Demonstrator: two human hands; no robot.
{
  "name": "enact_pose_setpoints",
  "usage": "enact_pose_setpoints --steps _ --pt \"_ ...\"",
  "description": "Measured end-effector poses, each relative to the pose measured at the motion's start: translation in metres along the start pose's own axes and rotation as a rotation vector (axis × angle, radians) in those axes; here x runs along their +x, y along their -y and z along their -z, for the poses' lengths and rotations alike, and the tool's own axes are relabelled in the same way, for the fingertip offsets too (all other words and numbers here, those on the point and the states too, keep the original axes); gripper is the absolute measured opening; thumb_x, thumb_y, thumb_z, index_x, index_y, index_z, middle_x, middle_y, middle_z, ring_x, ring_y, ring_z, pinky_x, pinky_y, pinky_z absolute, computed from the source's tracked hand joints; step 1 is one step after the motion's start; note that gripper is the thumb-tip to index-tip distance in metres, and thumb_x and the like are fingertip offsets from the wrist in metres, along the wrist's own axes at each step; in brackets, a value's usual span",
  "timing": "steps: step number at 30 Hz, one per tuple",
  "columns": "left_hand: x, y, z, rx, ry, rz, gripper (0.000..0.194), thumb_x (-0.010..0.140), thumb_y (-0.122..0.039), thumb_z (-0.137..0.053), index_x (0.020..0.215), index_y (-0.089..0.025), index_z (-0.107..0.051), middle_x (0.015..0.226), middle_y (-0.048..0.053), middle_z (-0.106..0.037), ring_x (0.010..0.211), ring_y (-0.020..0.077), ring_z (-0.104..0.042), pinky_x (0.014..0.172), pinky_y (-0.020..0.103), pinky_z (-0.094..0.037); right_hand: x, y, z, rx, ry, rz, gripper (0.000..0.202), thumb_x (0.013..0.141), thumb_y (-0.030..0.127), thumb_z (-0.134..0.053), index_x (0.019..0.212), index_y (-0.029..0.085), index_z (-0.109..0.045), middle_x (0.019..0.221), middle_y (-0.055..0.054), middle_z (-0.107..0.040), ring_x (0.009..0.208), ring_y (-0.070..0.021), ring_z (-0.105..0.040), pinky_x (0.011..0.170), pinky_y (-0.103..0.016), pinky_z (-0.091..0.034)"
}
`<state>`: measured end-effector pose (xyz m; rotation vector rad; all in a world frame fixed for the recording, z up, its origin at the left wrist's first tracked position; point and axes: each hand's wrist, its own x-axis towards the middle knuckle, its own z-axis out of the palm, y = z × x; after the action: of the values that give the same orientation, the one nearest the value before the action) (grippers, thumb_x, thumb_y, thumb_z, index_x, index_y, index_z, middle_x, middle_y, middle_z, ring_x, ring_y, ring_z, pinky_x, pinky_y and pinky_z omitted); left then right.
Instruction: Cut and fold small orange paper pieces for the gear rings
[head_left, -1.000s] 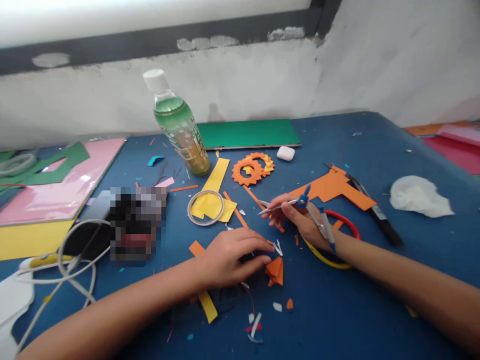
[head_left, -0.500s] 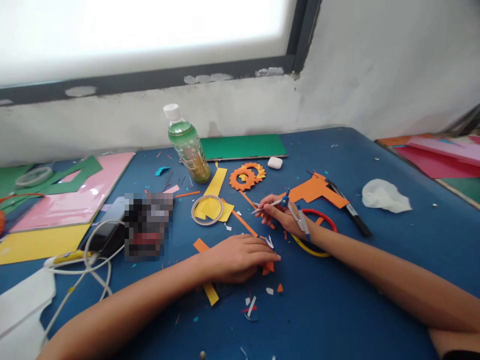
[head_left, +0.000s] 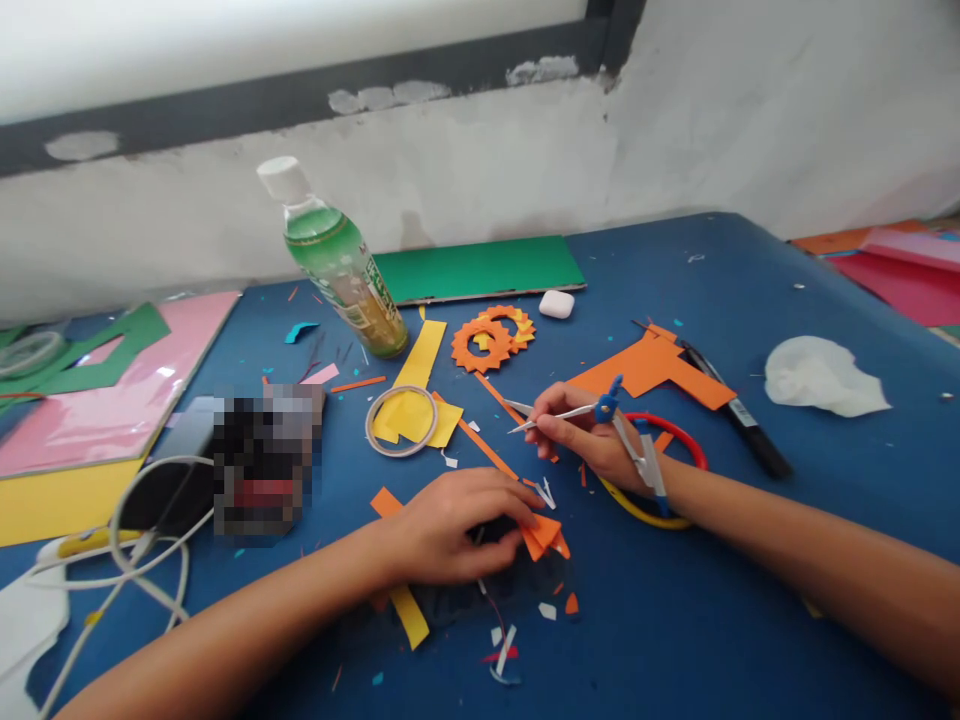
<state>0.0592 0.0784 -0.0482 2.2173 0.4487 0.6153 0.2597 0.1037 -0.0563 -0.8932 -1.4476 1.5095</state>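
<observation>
My left hand (head_left: 465, 525) is low over the table, thumb and fingers curled with their tips at a small folded orange paper piece (head_left: 545, 538), which they seem to pinch. My right hand (head_left: 581, 435) holds a drawing compass (head_left: 637, 452) with a blue hinge, its legs spread wide. One thin metal leg points left past my fingertips; the white-and-blue one lies back along my wrist. Under this wrist is a red-and-yellow ring (head_left: 697, 450). A narrow orange strip (head_left: 487, 448) lies between the hands. Beyond it are toothed orange paper rings (head_left: 481, 345).
A green-labelled bottle (head_left: 345, 280) stands at the back left, near a roll of tape (head_left: 401, 420). A black marker (head_left: 739, 410) and orange card (head_left: 637, 365) lie to the right. White cables (head_left: 150, 560) curl at the left. Paper scraps dot the blue table (head_left: 637, 620).
The view has shifted and tilted down a little. My left fingers have lifted and curled, uncovering more of the folded orange paper. My right hand still holds the compass.
</observation>
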Motion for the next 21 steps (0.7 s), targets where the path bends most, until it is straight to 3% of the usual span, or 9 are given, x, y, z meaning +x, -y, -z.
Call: enact_pose_setpoints --steps 4,8,13,21 --pt "0.000 0.006 0.010 -0.074 -0.270 0.174 0.009 0.076 -0.010 -0.057 0.083 -0.015 -0.060 0.080 0.008 -0.069 0.077 0.0153 -0.065 0.071 0.026 -0.052 -0.003 0.001 0.004 -0.031 -0.027 0.072 0.026 0.069 0.033 -0.072 0.070 0.018 -0.050 0.062 0.004 -0.054 0.052 -0.0073 -0.051 0.048 -0.021 -0.042" --pt "-0.001 0.016 0.017 -0.033 -0.460 0.163 0.008 0.074 -0.009 -0.061 0.079 -0.015 -0.060 0.074 0.006 -0.067 0.073 0.0152 -0.063 0.067 0.026 -0.052 -0.005 0.001 0.005 0.042 -0.012 0.028 0.024 0.072 0.031 -0.069 0.068 0.018 -0.050 0.061 0.003 -0.055 0.051 -0.0066 -0.048 0.047 -0.020 -0.039" --pt "-0.002 0.020 0.017 0.026 -0.521 0.124 0.013 0.072 -0.004 -0.061 0.079 -0.016 -0.060 0.076 0.006 -0.066 0.074 0.0156 -0.064 0.068 0.028 -0.053 -0.007 0.007 0.004 0.149 0.063 -0.065 0.011 0.077 0.024 -0.063 0.075 0.017 -0.054 0.068 0.001 -0.059 0.059 -0.0077 -0.053 0.054 -0.021 -0.043" --pt "0.000 0.017 0.018 0.146 -0.515 0.032 0.020 0.069 0.001 -0.061 0.080 -0.015 -0.061 0.080 0.005 -0.064 0.075 0.0117 -0.064 0.069 0.021 -0.053 -0.007 0.010 0.005 0.105 0.081 -0.104 0.004 0.078 0.017 -0.059 0.077 0.017 -0.054 0.070 0.001 -0.059 0.060 -0.0072 -0.054 0.055 -0.020 -0.043"
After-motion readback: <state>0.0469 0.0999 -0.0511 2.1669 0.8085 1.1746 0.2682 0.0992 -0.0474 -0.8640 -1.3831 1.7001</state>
